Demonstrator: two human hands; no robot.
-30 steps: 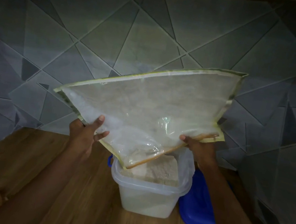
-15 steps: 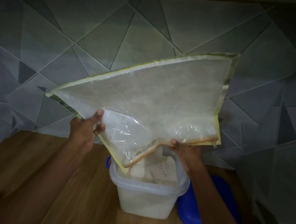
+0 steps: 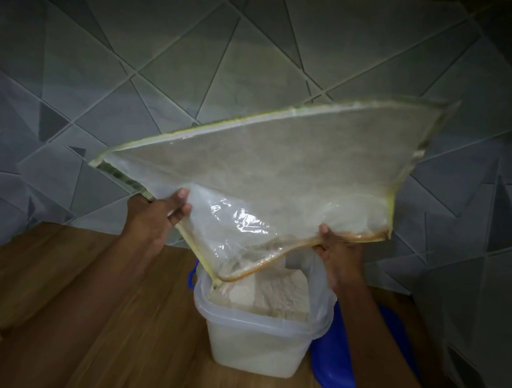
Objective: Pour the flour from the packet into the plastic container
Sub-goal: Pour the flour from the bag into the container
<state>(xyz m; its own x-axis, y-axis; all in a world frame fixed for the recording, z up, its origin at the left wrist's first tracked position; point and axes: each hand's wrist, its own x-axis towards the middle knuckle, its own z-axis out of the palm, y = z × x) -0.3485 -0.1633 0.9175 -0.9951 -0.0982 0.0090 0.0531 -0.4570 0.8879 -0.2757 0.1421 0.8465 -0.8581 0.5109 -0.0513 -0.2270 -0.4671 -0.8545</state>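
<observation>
Compared with a moment ago, the left hand (image 3: 155, 218) and right hand (image 3: 336, 250), each pinching an edge of the packet (image 3: 283, 178), hold it tipped steeper above the plastic container (image 3: 256, 340), and its mouth sags lower. It looks nearly empty, with flour (image 3: 270, 296) heaped inside, so pouring seems almost done. The container stands on a wooden counter (image 3: 99, 336), a blue lid (image 3: 340, 358) to its right, a tiled wall (image 3: 169, 52) behind.

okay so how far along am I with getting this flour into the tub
Mostly done: the plastic container is heaped with flour to its rim, and the packet looks nearly empty. In hand: your left hand and right hand hold the packet tipped, its lowest corner over the container. Left: shake out the residue near the opening; the blue lid lies beside the container, not yet on.
</observation>
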